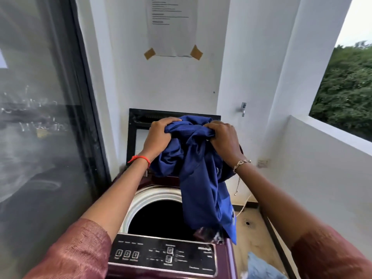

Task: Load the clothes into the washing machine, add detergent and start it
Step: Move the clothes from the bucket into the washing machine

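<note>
Our left hand (159, 135) and right hand (223, 137) each clench bunched dark-blue cloth garment (201, 178) above open maroon top-load washing machine (159, 200). Loading underway; drum contents unclear; detergent, start remain.

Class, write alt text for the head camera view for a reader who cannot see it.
The left hand and right hand grip a bunched blue garment above the open drum of a top-loading washing machine. A printed notice is taped to the wall.
</note>
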The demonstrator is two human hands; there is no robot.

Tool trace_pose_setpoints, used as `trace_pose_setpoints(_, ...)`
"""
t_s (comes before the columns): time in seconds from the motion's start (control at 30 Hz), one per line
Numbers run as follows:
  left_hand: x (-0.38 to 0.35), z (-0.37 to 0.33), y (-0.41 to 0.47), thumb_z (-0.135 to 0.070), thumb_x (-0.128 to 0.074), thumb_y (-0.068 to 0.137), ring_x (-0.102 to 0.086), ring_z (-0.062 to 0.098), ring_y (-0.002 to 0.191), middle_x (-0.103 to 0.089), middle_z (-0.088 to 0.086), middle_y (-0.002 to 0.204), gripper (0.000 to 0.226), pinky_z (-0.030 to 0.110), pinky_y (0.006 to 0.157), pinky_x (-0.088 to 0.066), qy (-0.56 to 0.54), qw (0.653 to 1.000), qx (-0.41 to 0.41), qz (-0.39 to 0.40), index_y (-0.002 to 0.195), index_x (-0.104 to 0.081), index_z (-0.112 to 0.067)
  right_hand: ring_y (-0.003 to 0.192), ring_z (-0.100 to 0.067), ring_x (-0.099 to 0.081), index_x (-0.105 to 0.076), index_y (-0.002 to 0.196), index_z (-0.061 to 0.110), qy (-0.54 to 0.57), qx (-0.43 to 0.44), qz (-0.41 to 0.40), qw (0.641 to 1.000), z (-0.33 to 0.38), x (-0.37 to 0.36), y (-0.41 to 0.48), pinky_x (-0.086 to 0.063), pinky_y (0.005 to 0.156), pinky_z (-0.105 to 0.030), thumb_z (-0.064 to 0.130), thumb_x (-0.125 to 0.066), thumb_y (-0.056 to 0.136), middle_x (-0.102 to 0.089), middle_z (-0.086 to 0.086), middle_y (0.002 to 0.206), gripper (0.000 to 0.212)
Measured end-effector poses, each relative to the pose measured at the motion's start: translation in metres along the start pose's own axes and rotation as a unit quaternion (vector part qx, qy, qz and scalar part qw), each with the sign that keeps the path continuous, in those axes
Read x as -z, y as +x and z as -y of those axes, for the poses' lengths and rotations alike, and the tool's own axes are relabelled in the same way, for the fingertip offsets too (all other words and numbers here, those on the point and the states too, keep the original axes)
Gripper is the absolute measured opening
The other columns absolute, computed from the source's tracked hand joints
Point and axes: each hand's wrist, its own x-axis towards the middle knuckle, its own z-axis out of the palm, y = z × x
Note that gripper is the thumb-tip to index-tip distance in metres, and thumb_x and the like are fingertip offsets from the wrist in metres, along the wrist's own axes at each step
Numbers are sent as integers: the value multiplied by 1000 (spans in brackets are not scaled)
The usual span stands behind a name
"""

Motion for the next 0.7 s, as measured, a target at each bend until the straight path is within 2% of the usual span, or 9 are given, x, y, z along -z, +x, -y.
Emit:
trace_pose_setpoints(0.33,45,101,-4,16,-44,75,-59,11,100,-68,8,110,46,1,84,-39,13,1000,6,15,107,-68,-6,81,-36,-66,-71,96,6,9,-40,11,999,41,-111,2,-50,64,-37,-7,-55,68,-71,-13,94,35)
trace_pose_setpoints(0.5,25,157,-40,14,-43,73,-63,22,101,-68,11,108,47,27,90,-47,-2,996,60,69,105,-68,-10,78,-36,-67,-70,98,4,11,-91,63,994,38,-164,-45,-55,63,-40,-9,-61,66,-70,-15,96,36)
trace_pose_setpoints(0.57,13,179,-58,15,-43,73,-63,22,103,-68,9,109,48,29,90,-47,2,992,85,94,105,-68,-11,80,-37,-67,-70,101,3,11,-119,101,988,33,-184,-69,-54,63,-41,-9,-61,68,-69,-15,100,36)
trace_pose_setpoints(0.7,-12,214,-95,19,-42,72,-60,21,110,-67,8,114,50,22,93,-41,21,979,134,151,108,-67,-5,84,-37,-66,-69,101,4,27,-172,180,968,18,-223,-116,-53,66,-41,-10,-59,63,-69,-14,99,41)
